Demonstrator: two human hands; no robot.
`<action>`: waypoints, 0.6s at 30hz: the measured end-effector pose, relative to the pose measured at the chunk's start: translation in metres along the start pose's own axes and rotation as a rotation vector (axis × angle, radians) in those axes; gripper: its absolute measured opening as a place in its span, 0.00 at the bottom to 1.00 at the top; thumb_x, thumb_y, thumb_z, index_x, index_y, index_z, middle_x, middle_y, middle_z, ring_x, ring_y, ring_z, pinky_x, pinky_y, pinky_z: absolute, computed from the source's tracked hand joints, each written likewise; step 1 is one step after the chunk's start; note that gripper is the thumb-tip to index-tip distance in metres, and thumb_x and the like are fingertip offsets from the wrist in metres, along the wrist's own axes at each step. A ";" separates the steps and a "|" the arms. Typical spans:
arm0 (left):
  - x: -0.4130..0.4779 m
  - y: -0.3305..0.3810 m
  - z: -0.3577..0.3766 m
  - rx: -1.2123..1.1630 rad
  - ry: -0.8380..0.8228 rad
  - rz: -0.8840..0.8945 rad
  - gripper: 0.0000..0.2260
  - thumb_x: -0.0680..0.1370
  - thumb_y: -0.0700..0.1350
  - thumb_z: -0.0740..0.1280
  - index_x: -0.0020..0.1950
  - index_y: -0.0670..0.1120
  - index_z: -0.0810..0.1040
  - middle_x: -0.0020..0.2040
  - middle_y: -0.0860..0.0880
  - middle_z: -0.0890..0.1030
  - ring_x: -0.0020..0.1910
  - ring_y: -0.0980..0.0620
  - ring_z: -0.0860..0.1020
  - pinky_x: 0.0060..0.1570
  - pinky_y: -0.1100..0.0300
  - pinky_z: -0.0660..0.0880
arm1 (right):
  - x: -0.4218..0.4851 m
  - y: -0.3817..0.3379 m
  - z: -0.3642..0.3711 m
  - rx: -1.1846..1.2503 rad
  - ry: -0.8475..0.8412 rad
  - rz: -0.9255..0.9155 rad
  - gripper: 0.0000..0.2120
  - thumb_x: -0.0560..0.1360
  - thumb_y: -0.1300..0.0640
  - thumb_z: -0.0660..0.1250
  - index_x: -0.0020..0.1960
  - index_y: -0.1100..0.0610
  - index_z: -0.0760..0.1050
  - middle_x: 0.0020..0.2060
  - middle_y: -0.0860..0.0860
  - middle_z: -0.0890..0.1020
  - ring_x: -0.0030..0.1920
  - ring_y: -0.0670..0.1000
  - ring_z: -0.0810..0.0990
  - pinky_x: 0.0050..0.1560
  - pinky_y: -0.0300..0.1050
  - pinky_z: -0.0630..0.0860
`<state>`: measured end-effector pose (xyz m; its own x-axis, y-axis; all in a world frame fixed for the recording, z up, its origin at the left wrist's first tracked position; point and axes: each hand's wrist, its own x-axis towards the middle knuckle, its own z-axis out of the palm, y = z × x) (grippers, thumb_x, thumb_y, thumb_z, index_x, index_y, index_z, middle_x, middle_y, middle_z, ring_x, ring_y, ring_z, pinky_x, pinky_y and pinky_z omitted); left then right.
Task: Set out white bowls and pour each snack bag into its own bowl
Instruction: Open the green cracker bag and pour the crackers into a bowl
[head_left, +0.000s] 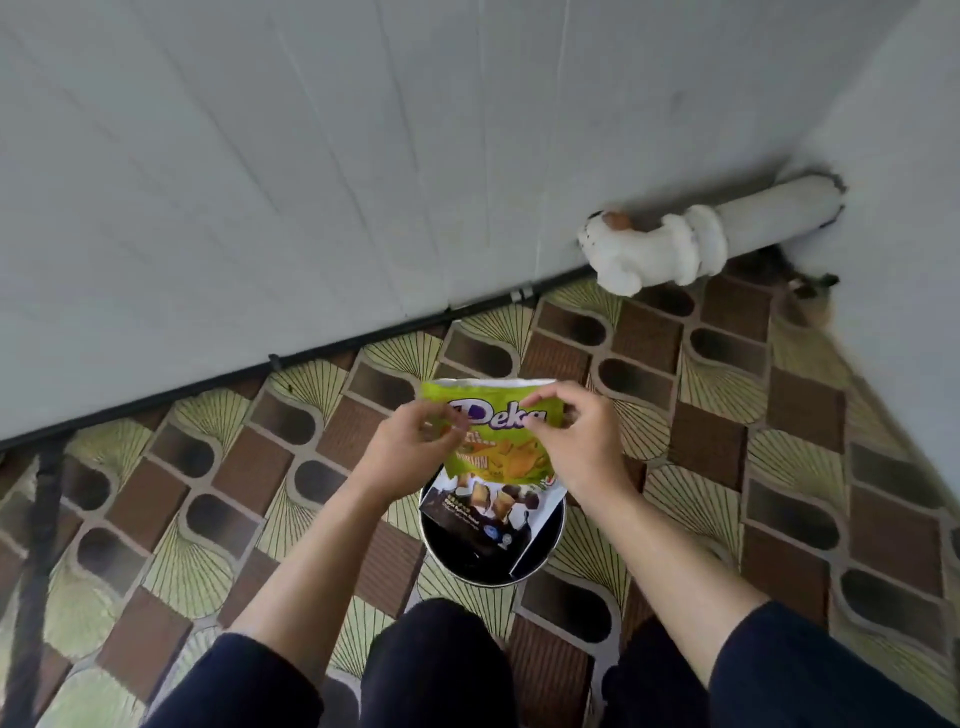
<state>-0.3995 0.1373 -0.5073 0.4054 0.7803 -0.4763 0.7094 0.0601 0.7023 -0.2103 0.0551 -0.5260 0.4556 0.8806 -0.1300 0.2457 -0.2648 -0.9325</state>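
Note:
A green and black snack bag (496, 467) with "Deka" printed on it is held upright in front of me, above the floor. My left hand (410, 449) pinches its upper left edge and my right hand (574, 439) pinches its upper right edge near the top. Directly under the bag stands a round container (545, 558) with a light rim and a dark inside; the bag hides most of it. No white bowl shows clearly in this view.
The floor is patterned in green fans and brown blocks (727, 441). A grey wall (311, 182) rises behind, with a black cable (311, 356) along its base. A white pipe (691, 239) juts from the corner at right. My dark-clothed knees (441, 665) fill the bottom.

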 end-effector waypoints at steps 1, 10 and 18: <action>0.012 -0.019 0.010 0.044 -0.022 -0.011 0.04 0.80 0.50 0.68 0.51 0.55 0.83 0.53 0.52 0.84 0.53 0.51 0.83 0.57 0.48 0.80 | 0.002 0.023 0.011 -0.020 -0.010 0.002 0.13 0.71 0.67 0.76 0.42 0.49 0.82 0.45 0.40 0.83 0.51 0.32 0.79 0.61 0.43 0.78; 0.080 -0.134 0.069 0.305 -0.299 -0.131 0.11 0.80 0.53 0.69 0.56 0.48 0.85 0.52 0.49 0.84 0.51 0.49 0.82 0.57 0.51 0.79 | 0.005 0.172 0.071 -0.149 -0.059 0.069 0.13 0.69 0.69 0.77 0.39 0.51 0.81 0.40 0.40 0.82 0.45 0.33 0.79 0.46 0.26 0.72; 0.073 -0.143 0.076 0.373 -0.513 -0.071 0.18 0.79 0.50 0.71 0.68 0.53 0.78 0.59 0.52 0.82 0.55 0.51 0.81 0.60 0.52 0.79 | -0.005 0.177 0.069 -0.227 -0.006 -0.205 0.11 0.68 0.73 0.75 0.40 0.58 0.81 0.40 0.47 0.81 0.45 0.41 0.80 0.47 0.37 0.77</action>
<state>-0.4273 0.1382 -0.6827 0.5087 0.3795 -0.7728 0.8604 -0.1919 0.4721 -0.2278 0.0312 -0.7138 0.3718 0.9269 0.0503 0.5170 -0.1618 -0.8406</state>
